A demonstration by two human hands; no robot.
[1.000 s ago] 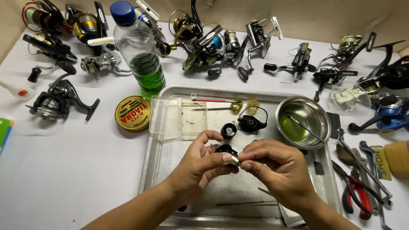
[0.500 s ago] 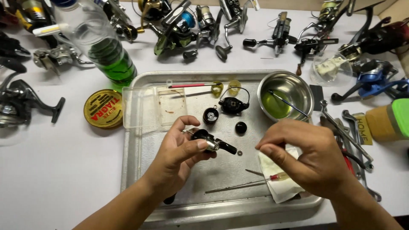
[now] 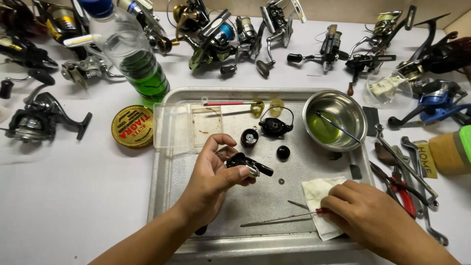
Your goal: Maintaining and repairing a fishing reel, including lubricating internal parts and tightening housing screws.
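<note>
Where the white table (image 3: 64,196) runs off at the left, two dark fishing reels lie clear of the tray: one low (image 3: 34,120), one silver-bodied above it (image 3: 86,68). More reels crowd the back edge; count uncertain, they overlap. One clear plastic bottle (image 3: 132,54) with a blue cap holds green liquid in its lower part. One round gold tin (image 3: 132,126) sits just beside the tray's left rim.

One metal tray (image 3: 164,196) in the middle. One clear plastic box (image 3: 189,125) overlaps its upper left corner. Left hand (image 3: 213,179) is over the tray, thumb and fingers closed around one small black reel part (image 3: 245,163) with a silver piece at its tip; the part is held above the tray floor, left of centre. Three loose black parts behind it: a small spool (image 3: 249,137), a rotor with wire bail (image 3: 275,126), a round knob (image 3: 283,152). One tiny washer (image 3: 281,181) lies on the tray.

One steel bowl (image 3: 335,120), green liquid inside, one thin rod leaning in it. One white cloth (image 3: 319,196) at the tray's lower right. Right hand (image 3: 365,213) rests on it, fingers curled down onto the red handle of one thin screwdriver (image 3: 279,219) lying flat; whether it is gripped or only touched, cannot tell.

Right of the tray: one red-handled pliers (image 3: 400,189), at least two wrenches (image 3: 407,164).
</note>
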